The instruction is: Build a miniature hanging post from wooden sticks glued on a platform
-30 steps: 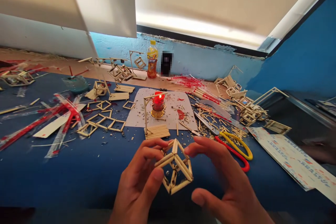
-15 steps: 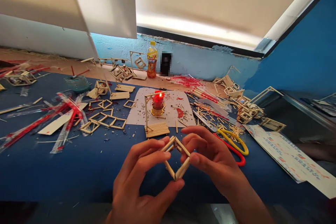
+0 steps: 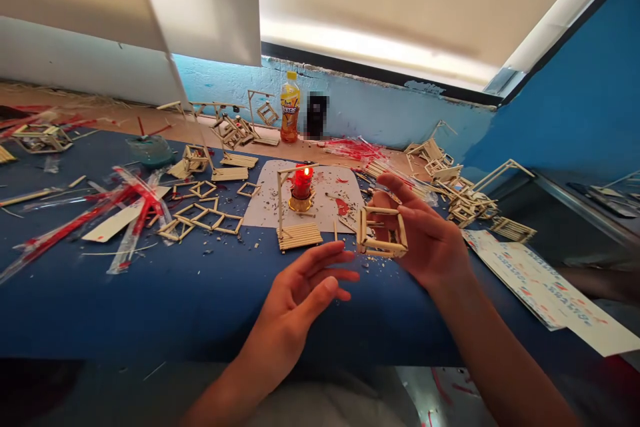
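A small open cube frame of thin wooden sticks (image 3: 384, 248) is held up over the table by my right hand (image 3: 437, 247), whose fingers grip its right side and back. My left hand (image 3: 287, 313) is off the frame, a little to its left, with fingers apart and nothing in them. Just beyond the left hand stands a little slatted stick platform (image 3: 300, 236) with an upright post and a top arm. Behind it a lit red candle (image 3: 303, 181) burns in a gold-coloured holder (image 3: 301, 203).
Flat stick squares (image 3: 205, 219) and red-and-clear plastic wrappers (image 3: 135, 200) lie to the left. A burn-marked pale sheet (image 3: 253, 215) is under the candle. Stick models (image 3: 465, 197) pile up at right, near printed cards (image 3: 540, 287). A drink bottle (image 3: 290, 110) stands by the wall.
My left hand has let go of the cube frame and opened. My right hand has carried the frame right and farther from me, turning it. The scissors' red and yellow handles are now hidden behind my right hand.
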{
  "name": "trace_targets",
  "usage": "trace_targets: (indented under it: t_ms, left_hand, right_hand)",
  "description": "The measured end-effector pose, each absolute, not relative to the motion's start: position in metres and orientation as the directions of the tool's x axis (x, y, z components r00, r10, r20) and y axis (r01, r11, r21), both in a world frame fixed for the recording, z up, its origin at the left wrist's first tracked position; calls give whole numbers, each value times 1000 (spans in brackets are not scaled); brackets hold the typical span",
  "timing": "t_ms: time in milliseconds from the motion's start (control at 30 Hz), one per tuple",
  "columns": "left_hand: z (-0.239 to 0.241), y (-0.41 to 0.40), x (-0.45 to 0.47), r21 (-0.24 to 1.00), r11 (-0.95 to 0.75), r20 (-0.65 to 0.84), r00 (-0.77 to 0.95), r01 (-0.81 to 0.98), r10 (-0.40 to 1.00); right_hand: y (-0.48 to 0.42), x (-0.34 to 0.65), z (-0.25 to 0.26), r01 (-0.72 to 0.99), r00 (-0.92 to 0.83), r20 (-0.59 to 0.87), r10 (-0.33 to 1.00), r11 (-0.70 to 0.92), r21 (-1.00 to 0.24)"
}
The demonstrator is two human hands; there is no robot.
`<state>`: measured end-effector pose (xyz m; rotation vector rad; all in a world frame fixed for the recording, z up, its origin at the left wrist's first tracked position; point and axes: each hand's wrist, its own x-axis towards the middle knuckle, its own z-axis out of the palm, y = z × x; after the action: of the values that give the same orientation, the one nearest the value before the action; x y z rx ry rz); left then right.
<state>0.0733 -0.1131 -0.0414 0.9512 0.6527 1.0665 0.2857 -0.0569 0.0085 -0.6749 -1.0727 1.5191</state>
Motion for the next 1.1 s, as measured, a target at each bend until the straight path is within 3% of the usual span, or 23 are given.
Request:
trace_targets:
  t_ms: [267, 433, 667, 867, 1100]
  left_hand:
    - [-30, -118, 79, 709, 352, -134, 374, -611, 918]
    - [-21, -116, 74, 666, 424, -181, 419, -614, 890]
    - [-15, -120, 68, 512, 565, -370, 428, -647, 825]
    - [-11, -124, 67, 515, 577, -351, 458, -634, 817]
    - [-22, -128, 72, 637, 520, -202, 527, -569, 825]
  right_hand:
    - [-50, 286, 13, -190, -398, 304, 865, 246, -950]
    - [-42, 282, 5, -247, -490, 358, 795, 267, -931]
    - [-37, 283, -19, -268, -509, 374, 775, 271, -925]
    - [-40, 280, -20, -303, -518, 400, 756, 276, -912]
    - [-38, 271, -14, -294, -608, 375, 700, 241, -925]
